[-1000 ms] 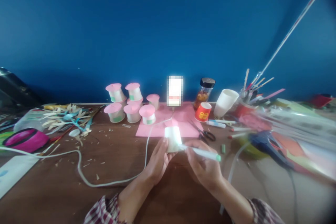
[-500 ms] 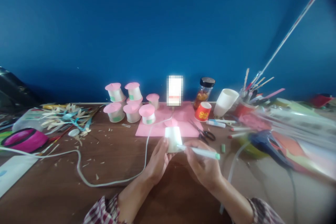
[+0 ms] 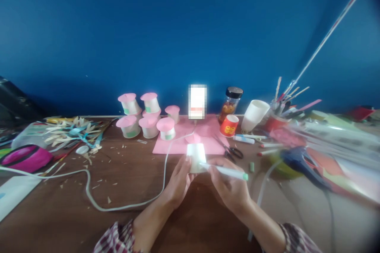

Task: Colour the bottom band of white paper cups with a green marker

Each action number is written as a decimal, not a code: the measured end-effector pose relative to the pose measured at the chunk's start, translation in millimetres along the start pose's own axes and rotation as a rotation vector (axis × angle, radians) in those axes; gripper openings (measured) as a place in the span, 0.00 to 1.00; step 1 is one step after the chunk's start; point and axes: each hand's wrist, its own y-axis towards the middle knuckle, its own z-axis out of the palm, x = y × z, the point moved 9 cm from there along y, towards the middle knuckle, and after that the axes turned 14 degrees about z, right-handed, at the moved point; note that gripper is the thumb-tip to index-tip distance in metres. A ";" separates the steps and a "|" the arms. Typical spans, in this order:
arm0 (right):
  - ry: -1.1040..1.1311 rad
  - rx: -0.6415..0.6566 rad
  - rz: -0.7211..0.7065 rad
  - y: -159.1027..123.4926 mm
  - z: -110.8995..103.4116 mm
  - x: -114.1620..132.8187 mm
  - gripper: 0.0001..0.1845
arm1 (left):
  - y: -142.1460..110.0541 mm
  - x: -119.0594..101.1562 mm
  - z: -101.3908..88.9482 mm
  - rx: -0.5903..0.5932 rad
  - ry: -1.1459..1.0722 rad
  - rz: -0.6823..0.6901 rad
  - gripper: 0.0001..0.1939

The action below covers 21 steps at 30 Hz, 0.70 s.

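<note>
My left hand [image 3: 179, 180] is closed round the left side and base of a small white paper cup [image 3: 195, 155], held above the brown table. In my right hand [image 3: 233, 189] is a marker [image 3: 228, 171] with a pale barrel and a green end, gripped like a pen. Its tip touches the cup's wall near the right side; any mark there is too faint to make out. A small green cap [image 3: 251, 167] stands on the table to the right of the marker. Behind the cup lies a pink sheet [image 3: 164, 147], with scissors [image 3: 233, 151] at its right edge.
Several white cups with pink disc tops [image 3: 127, 127] stand at the back left, some stacked. A red cup [image 3: 229, 125], a dark-lidded jar [image 3: 234, 94] and a tilted white cup [image 3: 255, 115] are at the back right. A white cable [image 3: 124, 207] curves across the left side.
Almost nothing differs. Both hands keep their grip, and the marker tip has shifted very slightly on the cup; the whole view has moved a touch.
</note>
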 end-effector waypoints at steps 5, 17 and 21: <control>0.003 0.002 -0.009 -0.2 0.5 0.8 0.06 | 0.3 -1.8 1.9 0.020 0.020 0.015 0.16; 0.006 -0.008 -0.002 -0.6 0.2 -2.0 0.05 | 0.3 0.7 -0.1 0.036 0.033 0.016 0.15; 0.007 0.012 0.002 -0.5 1.3 -1.8 0.05 | 1.0 -0.1 -0.8 0.028 0.033 0.029 0.14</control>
